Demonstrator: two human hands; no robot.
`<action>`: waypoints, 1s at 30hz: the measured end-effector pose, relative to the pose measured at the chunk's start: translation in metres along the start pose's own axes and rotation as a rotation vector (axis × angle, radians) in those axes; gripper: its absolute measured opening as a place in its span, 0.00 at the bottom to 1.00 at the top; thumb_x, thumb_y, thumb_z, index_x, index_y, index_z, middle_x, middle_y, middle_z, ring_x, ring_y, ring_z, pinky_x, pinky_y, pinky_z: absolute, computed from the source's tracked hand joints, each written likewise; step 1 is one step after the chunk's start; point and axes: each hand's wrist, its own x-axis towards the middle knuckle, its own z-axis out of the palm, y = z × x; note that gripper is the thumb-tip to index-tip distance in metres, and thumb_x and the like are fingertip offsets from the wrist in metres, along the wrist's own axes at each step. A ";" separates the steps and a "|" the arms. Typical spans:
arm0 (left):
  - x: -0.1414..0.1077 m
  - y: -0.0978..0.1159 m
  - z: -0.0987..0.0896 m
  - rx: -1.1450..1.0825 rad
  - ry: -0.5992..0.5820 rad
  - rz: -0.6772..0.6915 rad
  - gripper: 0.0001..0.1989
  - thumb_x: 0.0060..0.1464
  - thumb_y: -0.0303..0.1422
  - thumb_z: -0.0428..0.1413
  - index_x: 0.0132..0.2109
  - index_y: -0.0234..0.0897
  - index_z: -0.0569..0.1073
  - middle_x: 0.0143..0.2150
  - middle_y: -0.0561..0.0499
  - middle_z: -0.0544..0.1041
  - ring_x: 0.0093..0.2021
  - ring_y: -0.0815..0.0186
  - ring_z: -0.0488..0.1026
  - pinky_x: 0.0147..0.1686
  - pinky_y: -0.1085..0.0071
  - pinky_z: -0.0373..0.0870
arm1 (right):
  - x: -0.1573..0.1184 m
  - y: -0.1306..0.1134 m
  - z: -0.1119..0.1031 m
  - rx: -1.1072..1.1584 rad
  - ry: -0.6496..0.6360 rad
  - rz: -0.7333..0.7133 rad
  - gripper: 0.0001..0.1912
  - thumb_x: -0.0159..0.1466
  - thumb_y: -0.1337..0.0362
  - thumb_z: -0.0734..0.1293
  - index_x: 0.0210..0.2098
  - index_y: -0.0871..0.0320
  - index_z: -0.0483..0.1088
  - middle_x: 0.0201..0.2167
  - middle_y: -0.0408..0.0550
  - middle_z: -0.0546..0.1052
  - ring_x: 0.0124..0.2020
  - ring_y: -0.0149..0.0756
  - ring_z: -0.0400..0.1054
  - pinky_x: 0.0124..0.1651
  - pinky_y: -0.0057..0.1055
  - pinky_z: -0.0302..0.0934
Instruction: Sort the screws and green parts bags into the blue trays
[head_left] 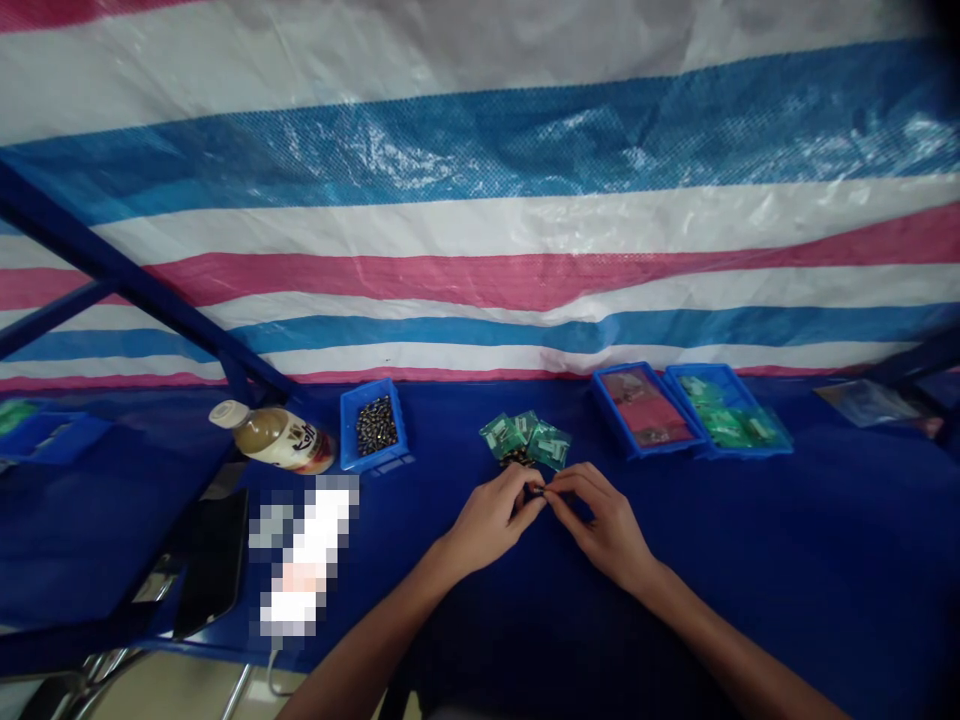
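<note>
My left hand point(496, 512) and my right hand point(600, 520) meet over the middle of the blue table. Between their fingertips they pinch one small dark metallic piece point(537, 490), too small to name. Just beyond my fingers lies a little heap of similar dark and brassy pieces point(517, 457). Several small green packets point(527, 434) are spread behind that heap. A blue bin point(373, 425) to the left contains many more of these small metallic pieces.
Two blue trays stand at the back right, one with reddish packets point(646, 408), the other with green packets point(724, 412). On the left are a drink bottle point(281, 437), a black tablet-like slab point(214, 565) and a blurred-out object. A clear plastic bag point(870, 402) lies far right.
</note>
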 end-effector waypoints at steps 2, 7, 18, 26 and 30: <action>0.001 -0.001 0.000 0.023 0.000 0.011 0.07 0.65 0.34 0.49 0.48 0.41 0.66 0.39 0.52 0.72 0.35 0.68 0.71 0.37 0.72 0.66 | 0.000 -0.001 0.000 0.000 -0.003 0.010 0.03 0.67 0.67 0.64 0.39 0.54 0.70 0.35 0.48 0.74 0.39 0.39 0.69 0.39 0.36 0.66; 0.002 -0.001 -0.001 0.077 -0.013 0.017 0.06 0.66 0.33 0.48 0.48 0.41 0.65 0.43 0.51 0.72 0.40 0.66 0.73 0.40 0.70 0.68 | 0.000 -0.002 -0.001 -0.007 -0.006 0.008 0.03 0.67 0.67 0.63 0.38 0.54 0.70 0.35 0.49 0.74 0.39 0.39 0.69 0.40 0.37 0.66; 0.001 0.001 0.002 0.037 0.005 0.001 0.08 0.67 0.33 0.44 0.42 0.39 0.67 0.38 0.51 0.71 0.38 0.66 0.71 0.39 0.70 0.66 | -0.004 0.002 0.002 -0.056 -0.023 -0.119 0.08 0.66 0.71 0.64 0.44 0.54 0.69 0.37 0.49 0.74 0.40 0.39 0.68 0.41 0.38 0.67; 0.002 0.001 0.002 -0.083 0.006 -0.048 0.18 0.68 0.36 0.43 0.28 0.37 0.63 0.26 0.55 0.65 0.27 0.69 0.64 0.31 0.71 0.59 | -0.007 0.001 0.003 -0.094 -0.064 -0.208 0.12 0.65 0.73 0.63 0.46 0.54 0.69 0.38 0.49 0.74 0.40 0.39 0.68 0.41 0.39 0.67; 0.003 0.002 0.001 -0.170 -0.021 -0.093 0.21 0.67 0.38 0.43 0.26 0.37 0.63 0.22 0.56 0.65 0.24 0.71 0.63 0.29 0.72 0.58 | -0.007 0.000 0.002 -0.099 -0.078 -0.232 0.12 0.65 0.73 0.63 0.47 0.54 0.69 0.38 0.49 0.75 0.40 0.39 0.69 0.42 0.39 0.68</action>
